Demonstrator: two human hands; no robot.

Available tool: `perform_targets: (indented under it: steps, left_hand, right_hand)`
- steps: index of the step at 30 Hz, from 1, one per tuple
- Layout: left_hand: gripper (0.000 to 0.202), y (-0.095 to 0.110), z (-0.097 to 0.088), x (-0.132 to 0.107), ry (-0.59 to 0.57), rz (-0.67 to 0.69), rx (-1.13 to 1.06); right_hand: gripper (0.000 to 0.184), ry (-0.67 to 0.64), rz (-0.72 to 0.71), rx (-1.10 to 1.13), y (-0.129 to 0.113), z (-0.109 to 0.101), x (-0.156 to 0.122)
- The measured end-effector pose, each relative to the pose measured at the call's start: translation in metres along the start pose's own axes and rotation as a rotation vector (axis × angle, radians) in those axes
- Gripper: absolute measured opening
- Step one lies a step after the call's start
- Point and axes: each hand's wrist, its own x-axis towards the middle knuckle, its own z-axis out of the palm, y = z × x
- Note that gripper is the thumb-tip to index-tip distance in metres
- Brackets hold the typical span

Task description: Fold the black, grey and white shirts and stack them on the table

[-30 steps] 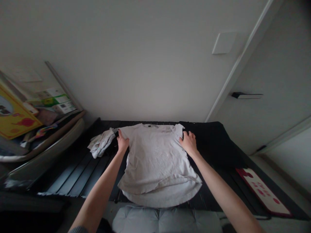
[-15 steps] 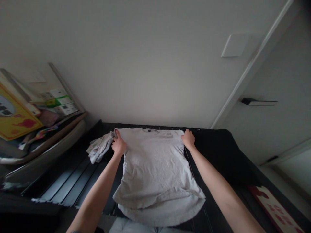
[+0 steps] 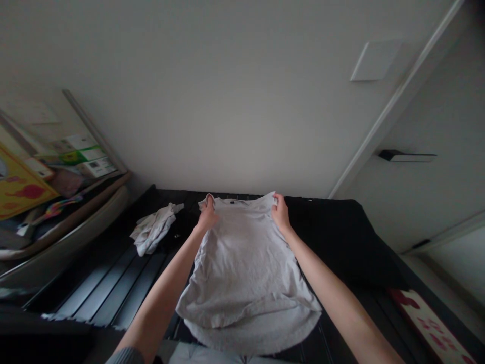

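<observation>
A light grey T-shirt [image 3: 250, 263] lies spread on a black slatted surface [image 3: 102, 288], its neckline toward the wall and its curved hem toward me. My left hand [image 3: 207, 216] pinches the shirt at its upper left shoulder, where the cloth bunches at the fingertips. At the upper right shoulder, my right hand [image 3: 280, 212] grips the fabric, and a corner of it stands up above the fingers. A crumpled pale cloth [image 3: 154, 230] rests to the left of my left hand, apart from it.
Dark fabric [image 3: 341, 242] covers the right side of the surface. A red-and-white printed box [image 3: 432, 323] lies at the lower right. On the left, a bin-like holder [image 3: 94, 212] contains small boxes [image 3: 94, 164] and a yellow printed package [image 3: 22, 184]. A wall and a door handle [image 3: 409, 156] are behind.
Both hands have moved inward, closer together, drawing the shirt's shoulders in and lifting them slightly. The crumpled cloth now lies clear of my left hand.
</observation>
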Motion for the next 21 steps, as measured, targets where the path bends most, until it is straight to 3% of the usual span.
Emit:
perform_targets:
  steps: [4,7,9,11,16,21]
  left_hand:
    - [0.102,0.019,0.023,0.003,-0.049,0.177,-0.095]
    - [0.099,0.023,0.044,-0.002,-0.168,0.302,-0.144]
    - [0.095,0.022,0.055,-0.007,-0.262,0.327,-0.161]
    - [0.087,0.019,0.061,-0.012,-0.273,0.311,-0.126]
    - [0.065,0.015,0.052,-0.029,-0.103,0.194,0.162]
    - [0.060,0.014,0.033,-0.062,-0.128,0.195,0.267]
  right_hand:
    - [0.061,-0.219,-0.348,-0.043,-0.028,0.031,-0.023]
    - [0.061,-0.515,-0.468,-0.078,-0.036,0.058,-0.041]
    - [0.061,-0.633,-0.501,-0.113,-0.038,0.069,-0.049]
    - [0.060,-0.626,-0.486,-0.156,-0.040,0.072,-0.052]
    - [0.041,-0.402,-0.378,-0.307,-0.043,0.052,-0.045]
    - [0.068,-0.363,-0.297,-0.499,-0.034,0.032,-0.052]
